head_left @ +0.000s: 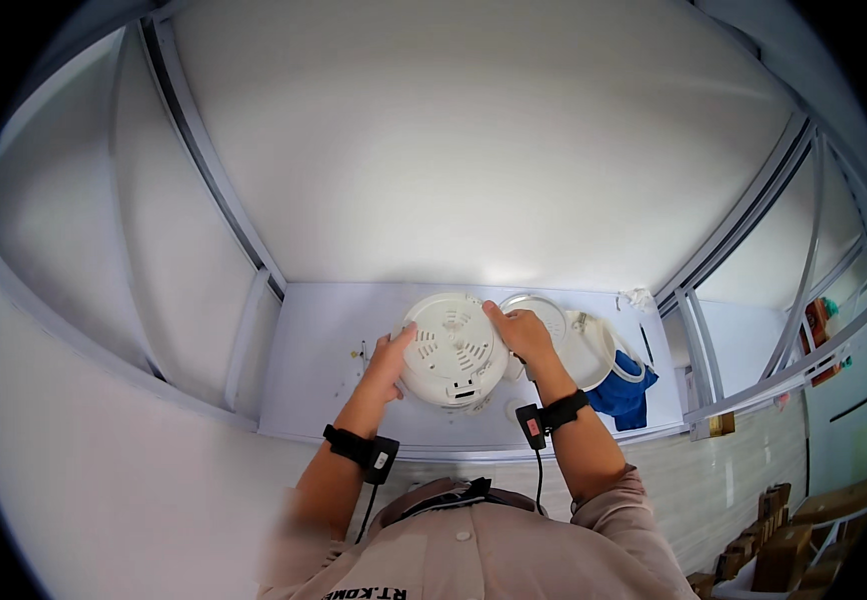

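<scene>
Between my two hands is a round white appliance body [444, 335], which looks like an upturned rice cooker. Groups of vent slots mark its face, and a small dark rectangular socket shows on the side near me. My left hand [390, 366] is closed around its left edge, thumb on top. On the upper right edge my right hand [520, 334] grips it, thumb lying along the rim. The fingers beneath are mostly hidden. Just behind my right hand lies a round lid-like part [542, 304] with a pale rim, partly covered by that hand.
Right of my right forearm sit a white round part [586, 362] and a blue cloth [630, 395]. A thin black tool [647, 343] and crumpled white paper [638, 298] lie farther right on the white table [304, 370]. Metal frames and panels enclose the back and sides.
</scene>
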A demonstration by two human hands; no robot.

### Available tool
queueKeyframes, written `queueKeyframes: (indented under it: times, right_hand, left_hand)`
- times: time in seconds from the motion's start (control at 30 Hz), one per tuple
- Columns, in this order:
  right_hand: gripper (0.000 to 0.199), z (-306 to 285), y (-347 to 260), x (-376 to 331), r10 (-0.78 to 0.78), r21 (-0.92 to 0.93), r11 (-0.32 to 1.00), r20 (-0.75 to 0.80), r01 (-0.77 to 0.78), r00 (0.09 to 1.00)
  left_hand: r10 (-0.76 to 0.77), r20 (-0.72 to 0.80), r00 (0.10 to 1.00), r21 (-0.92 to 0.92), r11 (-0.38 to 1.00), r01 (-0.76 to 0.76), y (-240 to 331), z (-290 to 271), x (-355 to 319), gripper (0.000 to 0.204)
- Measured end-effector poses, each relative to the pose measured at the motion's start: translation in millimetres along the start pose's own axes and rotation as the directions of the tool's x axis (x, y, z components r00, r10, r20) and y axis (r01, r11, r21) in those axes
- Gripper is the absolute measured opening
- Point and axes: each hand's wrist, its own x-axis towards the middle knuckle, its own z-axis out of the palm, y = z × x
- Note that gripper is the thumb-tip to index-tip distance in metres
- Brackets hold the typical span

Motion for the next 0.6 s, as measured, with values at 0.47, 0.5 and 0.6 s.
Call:
queueKeyframes:
  times: [0.47,0.5,0.6]
  right_hand:
    - [0.076,-17,8,-33,-0.014,0.391,0.913,0.307,-0.113,0.952]
    - [0.076,-19,7,-35,-0.013,0.388,0.915,0.309,-0.113,0.951]
    - [0.083,-22,8,-38,-0.013,0.382,0.919,0.285,-0.101,0.959]
  left_hand:
    - [-0.123,0.194,0.973,-0.006,0.992,0.127,-10,-13,-23,0.098]
    - [-0.117,0.179,0.977,-0.001,0.993,0.119,-8,-12,-24,0.096]
    - [-0.085,0.175,0.981,0.01,0.996,0.084,-8,-11,-23,0.095]
